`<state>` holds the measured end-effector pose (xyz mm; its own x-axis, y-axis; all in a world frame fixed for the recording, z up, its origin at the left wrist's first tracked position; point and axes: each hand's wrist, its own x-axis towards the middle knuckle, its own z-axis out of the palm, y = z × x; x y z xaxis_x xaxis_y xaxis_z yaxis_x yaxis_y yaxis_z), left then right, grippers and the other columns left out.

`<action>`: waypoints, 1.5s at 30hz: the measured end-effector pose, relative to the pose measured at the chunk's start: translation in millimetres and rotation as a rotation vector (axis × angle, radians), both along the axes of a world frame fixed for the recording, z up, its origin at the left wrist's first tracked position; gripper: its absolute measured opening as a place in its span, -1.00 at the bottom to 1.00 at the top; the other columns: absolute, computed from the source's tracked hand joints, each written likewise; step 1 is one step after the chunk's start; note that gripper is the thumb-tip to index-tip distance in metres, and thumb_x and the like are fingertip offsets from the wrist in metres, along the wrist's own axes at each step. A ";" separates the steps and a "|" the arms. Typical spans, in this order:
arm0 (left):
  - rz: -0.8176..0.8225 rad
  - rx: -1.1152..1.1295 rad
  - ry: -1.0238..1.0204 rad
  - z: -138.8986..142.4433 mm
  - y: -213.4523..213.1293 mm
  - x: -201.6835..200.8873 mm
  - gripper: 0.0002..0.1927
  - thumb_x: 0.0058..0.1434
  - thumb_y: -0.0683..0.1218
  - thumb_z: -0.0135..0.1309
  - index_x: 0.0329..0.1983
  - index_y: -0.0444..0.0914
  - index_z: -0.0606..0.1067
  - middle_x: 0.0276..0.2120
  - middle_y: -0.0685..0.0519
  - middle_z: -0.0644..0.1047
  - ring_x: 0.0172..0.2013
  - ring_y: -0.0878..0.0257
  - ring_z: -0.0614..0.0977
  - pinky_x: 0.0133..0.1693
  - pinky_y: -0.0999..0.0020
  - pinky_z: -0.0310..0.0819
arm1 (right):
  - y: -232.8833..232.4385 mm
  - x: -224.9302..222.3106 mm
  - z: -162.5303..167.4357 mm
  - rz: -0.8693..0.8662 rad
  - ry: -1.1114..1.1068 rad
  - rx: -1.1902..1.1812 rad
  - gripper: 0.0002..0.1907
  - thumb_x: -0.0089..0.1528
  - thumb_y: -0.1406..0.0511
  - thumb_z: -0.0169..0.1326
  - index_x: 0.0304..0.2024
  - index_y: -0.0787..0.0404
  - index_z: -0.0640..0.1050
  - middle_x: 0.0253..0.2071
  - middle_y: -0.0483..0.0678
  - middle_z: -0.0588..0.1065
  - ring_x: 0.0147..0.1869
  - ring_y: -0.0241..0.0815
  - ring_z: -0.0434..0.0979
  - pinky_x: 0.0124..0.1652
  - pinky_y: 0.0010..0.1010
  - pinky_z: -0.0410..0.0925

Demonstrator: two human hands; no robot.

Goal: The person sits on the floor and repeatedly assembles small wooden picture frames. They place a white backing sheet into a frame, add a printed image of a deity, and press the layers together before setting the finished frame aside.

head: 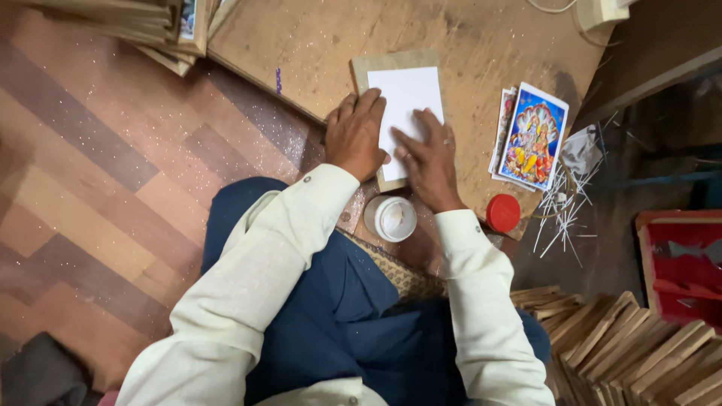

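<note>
On the wooden board (481,60), upper centre, your left hand (355,135) and right hand (429,158) press flat, fingers spread, on white paper (410,98).

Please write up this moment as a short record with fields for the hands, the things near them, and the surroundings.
Left hand: flat on the white sheet, at its left edge
Right hand: flat on the sheet's lower part
Under the sheet: a board on the worktop
Near the hands: open white jar, red lid, colourful prints
Lower right: stacked wooden strips
</note>
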<state>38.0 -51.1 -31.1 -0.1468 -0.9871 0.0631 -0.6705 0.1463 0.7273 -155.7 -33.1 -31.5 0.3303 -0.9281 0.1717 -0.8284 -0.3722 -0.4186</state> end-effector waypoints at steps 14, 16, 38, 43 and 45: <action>0.015 0.008 -0.042 8.5 -1.2 -1.9 -0.04 -0.28 -0.10 0.53 0.26 -0.28 0.38 0.30 -0.09 0.27 0.32 -0.13 0.28 0.28 -0.05 0.14 | -69.7 -26.1 -0.6 -0.123 -0.475 -0.032 -0.63 0.44 0.23 0.05 0.24 0.27 0.55 0.39 0.13 0.32 0.51 0.12 0.26 0.40 -0.19 0.19; 0.015 0.013 -0.032 9.6 -1.7 -1.8 -0.02 -0.29 -0.10 0.53 0.27 -0.30 0.37 0.27 -0.14 0.26 0.32 -0.13 0.28 0.28 -0.06 0.14 | -80.0 -29.2 -6.4 -0.151 -0.411 -0.016 -0.64 0.44 0.24 0.04 0.23 0.26 0.56 0.29 0.10 0.41 0.41 0.06 0.39 0.34 -0.23 0.27; 0.111 -0.169 -0.044 0.6 7.3 -5.2 -0.33 -0.20 -0.12 0.45 0.01 -0.35 0.49 0.10 -0.13 0.39 0.24 -0.14 0.38 0.19 -0.05 0.26 | -78.8 28.4 -8.0 -0.110 0.151 -0.071 -0.57 0.37 0.16 0.05 0.27 0.06 0.56 0.25 0.09 0.41 0.33 0.08 0.39 0.35 0.28 -0.11; 0.111 -0.165 -0.073 -0.6 8.3 -8.9 -0.35 -0.19 -0.10 0.43 0.01 -0.35 0.49 0.05 -0.11 0.40 0.20 -0.14 0.40 0.17 -0.06 0.26 | -81.8 24.0 9.9 -0.106 -0.047 0.063 -0.68 0.38 0.15 0.05 0.18 -0.11 0.60 0.28 -0.02 0.40 0.36 -0.04 0.40 0.40 0.28 -0.24; 0.131 -0.160 -0.096 -1.2 7.9 -9.5 -0.35 -0.19 -0.10 0.43 0.02 -0.35 0.49 0.06 -0.11 0.40 0.20 -0.14 0.40 0.16 -0.04 0.27 | -81.4 29.6 11.6 -0.077 -0.019 0.037 -0.68 0.38 0.15 0.05 0.18 -0.13 0.60 0.30 -0.04 0.40 0.39 -0.04 0.38 0.41 0.30 -0.28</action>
<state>28.5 -43.3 -32.3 -0.0313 -0.9767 0.2121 -0.7565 0.1619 0.6337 -126.1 -114.5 -19.9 0.2548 -0.9565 0.1420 -0.8459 -0.2916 -0.4465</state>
